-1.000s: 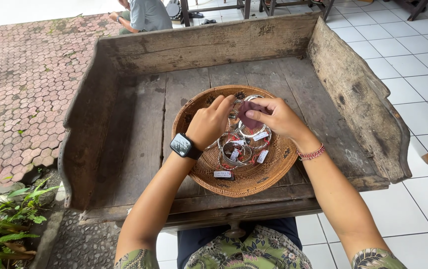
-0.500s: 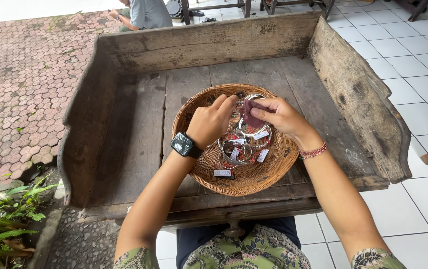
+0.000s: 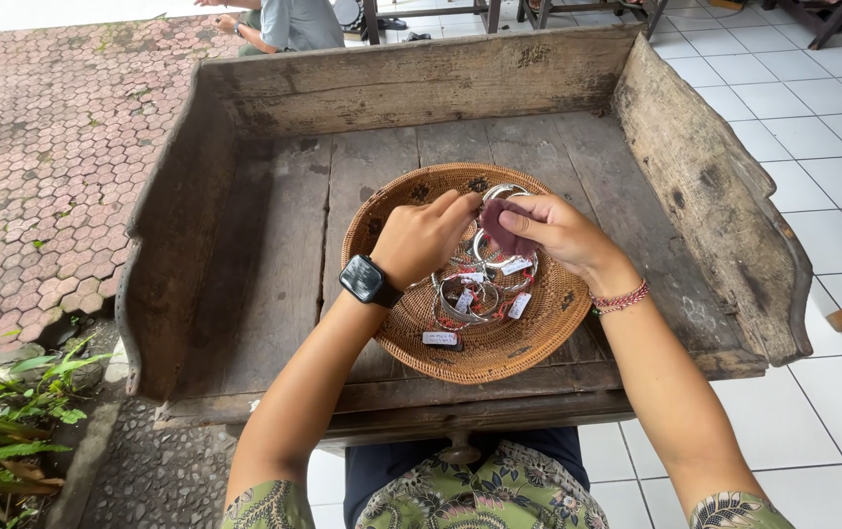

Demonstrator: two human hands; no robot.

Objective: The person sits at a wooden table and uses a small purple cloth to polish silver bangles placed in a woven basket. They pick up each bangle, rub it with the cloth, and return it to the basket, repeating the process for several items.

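A round woven basket (image 3: pixel 394 220) sits on a worn wooden bench tray (image 3: pixel 274 255). Inside it lie several silver bangles (image 3: pixel 468 297) with small white tags. My left hand (image 3: pixel 426 235), with a black smartwatch (image 3: pixel 367 281) on its wrist, is over the basket, fingertips pinched on a silver bangle (image 3: pixel 505 189) whose arc shows just above my fingers. My right hand (image 3: pixel 560 230), wearing a red beaded bracelet (image 3: pixel 621 298), presses a dark maroon cloth (image 3: pixel 499 232) against that bangle. The two hands touch at the cloth.
The tray has high wooden walls at the left (image 3: pixel 171 245), back (image 3: pixel 421 78) and right (image 3: pixel 705 196). Red paving (image 3: pixel 39 167) and green plants (image 3: pixel 0 431) lie left. White floor tiles (image 3: pixel 833 118) lie right. Another person (image 3: pixel 284 22) sits beyond the back wall.
Both hands stay over the basket. My left fingertips have closed in toward the cloth, and the cloth in my right hand has shifted slightly.
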